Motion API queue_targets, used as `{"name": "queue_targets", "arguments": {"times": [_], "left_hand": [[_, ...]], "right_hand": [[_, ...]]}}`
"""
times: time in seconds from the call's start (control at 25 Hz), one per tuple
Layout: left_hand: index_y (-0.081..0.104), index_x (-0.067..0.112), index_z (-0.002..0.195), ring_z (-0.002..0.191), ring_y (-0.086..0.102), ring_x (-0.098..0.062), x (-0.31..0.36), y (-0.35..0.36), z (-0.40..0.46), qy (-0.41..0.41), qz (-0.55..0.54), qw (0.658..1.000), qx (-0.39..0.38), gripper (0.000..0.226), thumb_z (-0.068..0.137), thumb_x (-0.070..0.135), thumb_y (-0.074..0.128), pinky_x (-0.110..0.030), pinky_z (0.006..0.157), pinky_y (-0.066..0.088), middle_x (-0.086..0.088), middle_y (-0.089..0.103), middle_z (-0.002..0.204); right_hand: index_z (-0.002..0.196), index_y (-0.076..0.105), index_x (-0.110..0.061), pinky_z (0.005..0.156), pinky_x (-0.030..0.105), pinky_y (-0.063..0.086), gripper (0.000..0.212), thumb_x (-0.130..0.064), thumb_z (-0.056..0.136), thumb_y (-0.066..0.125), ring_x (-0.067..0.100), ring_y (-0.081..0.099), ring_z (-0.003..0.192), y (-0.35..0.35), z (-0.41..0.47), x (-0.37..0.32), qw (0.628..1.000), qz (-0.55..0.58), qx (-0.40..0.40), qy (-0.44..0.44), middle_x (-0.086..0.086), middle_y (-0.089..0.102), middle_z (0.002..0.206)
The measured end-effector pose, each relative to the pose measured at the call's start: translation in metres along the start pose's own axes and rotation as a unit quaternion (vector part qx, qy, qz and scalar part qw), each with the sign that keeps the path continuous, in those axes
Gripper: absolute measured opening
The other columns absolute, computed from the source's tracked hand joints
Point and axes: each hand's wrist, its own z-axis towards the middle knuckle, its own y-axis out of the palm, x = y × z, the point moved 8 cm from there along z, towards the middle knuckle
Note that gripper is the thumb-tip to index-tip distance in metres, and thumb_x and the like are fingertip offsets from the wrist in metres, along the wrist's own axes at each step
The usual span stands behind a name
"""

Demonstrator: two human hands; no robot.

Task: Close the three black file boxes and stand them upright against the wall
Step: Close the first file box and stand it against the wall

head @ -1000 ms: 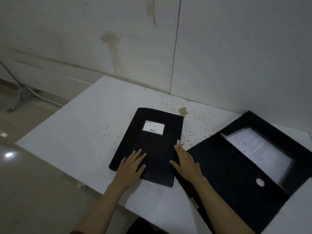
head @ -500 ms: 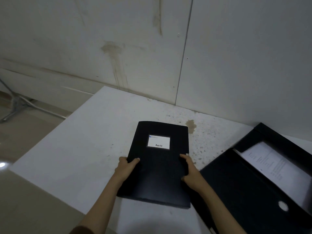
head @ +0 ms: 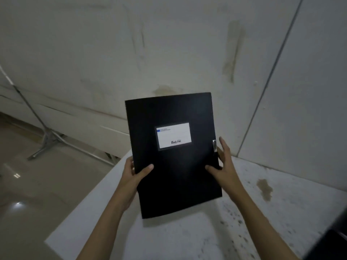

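Observation:
A closed black file box (head: 174, 177) with a white label on its front is held upright in the air above the white table (head: 187, 239). My left hand (head: 134, 175) grips its left edge, thumb on the front. Holding the right edge is my right hand (head: 222, 166), its fingers beside the metal clasp. A corner of a second black file box (head: 330, 244) shows at the lower right; whether it is shut cannot be made out. A third box is out of view.
The stained white wall (head: 187, 53) rises behind the table's far edge. A brown stain (head: 264, 188) marks the tabletop to the right. On the floor at the left stands a metal stand (head: 47, 137). The table's left edge drops to a shiny floor.
Both hands have gone from pressing the box flat on the table to gripping its sides and lifting it upright. The view has swung left, so the open box has almost left the frame.

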Motion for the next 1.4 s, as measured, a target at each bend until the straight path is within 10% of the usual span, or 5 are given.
{"name": "queue_targets", "arguments": {"times": [0.2, 0.52, 0.88, 1.0, 1.4], "left_hand": [[0.051, 0.024, 0.108, 0.099, 0.062, -0.014, 0.067, -0.054, 0.036, 0.139, 0.008, 0.984, 0.116, 0.053, 0.066, 0.006, 0.079, -0.028, 0.082, 0.052, 0.003, 0.062, 0.109], [0.048, 0.014, 0.103, 0.096, 0.062, -0.030, 0.028, -0.063, 0.082, 0.151, 0.020, 0.963, 0.223, 0.046, 0.069, 0.001, 0.076, -0.032, 0.072, 0.052, -0.002, 0.061, 0.095], [0.039, 0.023, 0.113, 0.108, 0.060, -0.031, 0.015, -0.038, 0.138, 0.149, -0.003, 0.960, 0.238, 0.060, 0.071, -0.004, 0.073, -0.052, 0.089, 0.053, -0.019, 0.059, 0.119], [0.042, 0.022, 0.111, 0.104, 0.061, -0.029, 0.017, -0.030, 0.164, 0.126, -0.009, 0.963, 0.236, 0.054, 0.074, -0.005, 0.070, -0.032, 0.078, 0.059, -0.019, 0.059, 0.120], [0.035, 0.011, 0.120, 0.116, 0.054, -0.036, 0.016, -0.026, 0.198, 0.084, 0.080, 0.968, 0.221, 0.071, 0.064, 0.000, 0.079, -0.051, 0.095, 0.050, -0.022, 0.052, 0.126]], "right_hand": [[0.143, 0.018, -0.031, 0.102, 0.030, 0.035, 0.073, -0.006, 0.085, 0.055, 0.011, 0.033, 0.132, 0.064, 0.060, -0.044, 0.998, -0.029, -0.055, -0.020, -0.010, 0.034, 0.140], [0.139, 0.020, -0.041, 0.115, 0.030, 0.004, 0.079, 0.000, 0.078, 0.050, 0.015, -0.009, 0.144, 0.177, 0.106, -0.147, 0.951, -0.167, -0.109, -0.236, -0.003, -0.003, 0.158], [0.140, 0.030, -0.032, 0.099, 0.049, 0.038, 0.069, 0.002, 0.081, 0.045, 0.031, -0.025, 0.140, 0.208, 0.139, -0.117, 0.904, -0.328, -0.166, -0.217, 0.003, -0.002, 0.158], [0.141, 0.022, -0.039, 0.092, 0.048, 0.045, 0.077, 0.002, 0.080, 0.044, 0.038, -0.030, 0.136, 0.199, 0.160, -0.111, 0.903, -0.352, -0.146, -0.198, 0.002, -0.017, 0.157], [0.137, 0.002, -0.054, 0.078, 0.031, 0.048, 0.096, 0.005, 0.078, 0.050, 0.038, 0.013, 0.141, 0.175, 0.178, -0.085, 0.941, -0.263, -0.121, -0.176, -0.013, -0.032, 0.149]]}}
